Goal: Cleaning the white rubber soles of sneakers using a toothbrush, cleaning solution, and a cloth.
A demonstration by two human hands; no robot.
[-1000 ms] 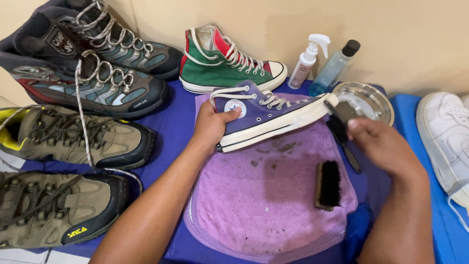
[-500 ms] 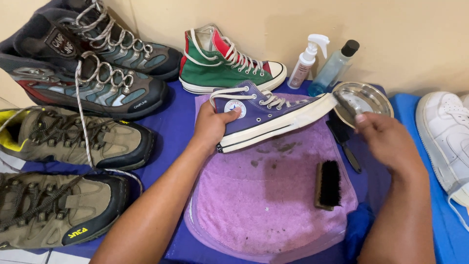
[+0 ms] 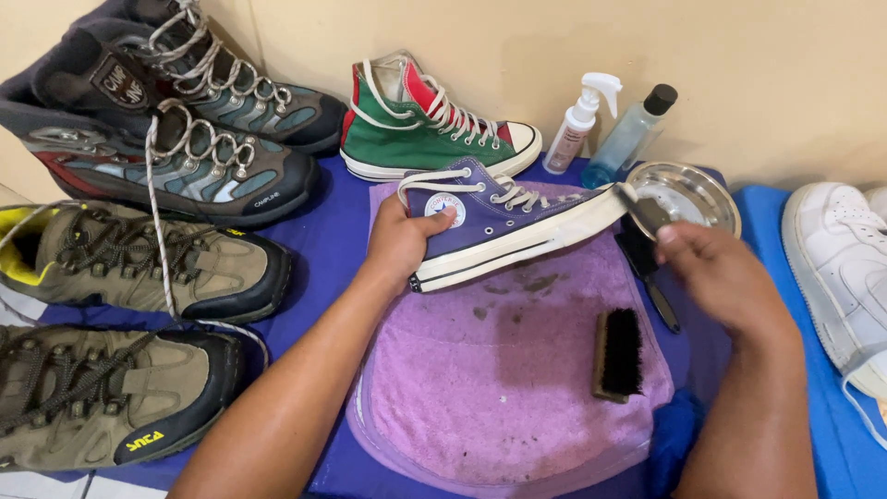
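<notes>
Closest in, a wooden brush with black bristles [image 3: 619, 354] just sits on the purple towel [image 3: 499, 397]. Past that, the left hand [image 3: 402, 242] has its fingers clamped on the heel of a purple high-top sneaker [image 3: 504, 225], tipped up over the towel. The right hand [image 3: 719, 277] pinches a small dark brush [image 3: 642, 211] against the sneaker's toe. Behind: a steel bowl [image 3: 707, 189] and a green high-top [image 3: 430, 125].

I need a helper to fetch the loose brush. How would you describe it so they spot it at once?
Start at the purple towel spread over the blue cloth. Near its right edge, below the purple sneaker held by the left hand, lies a wooden-backed brush with black bristles. Unlike the small brush in the right hand, nobody touches it.
</notes>
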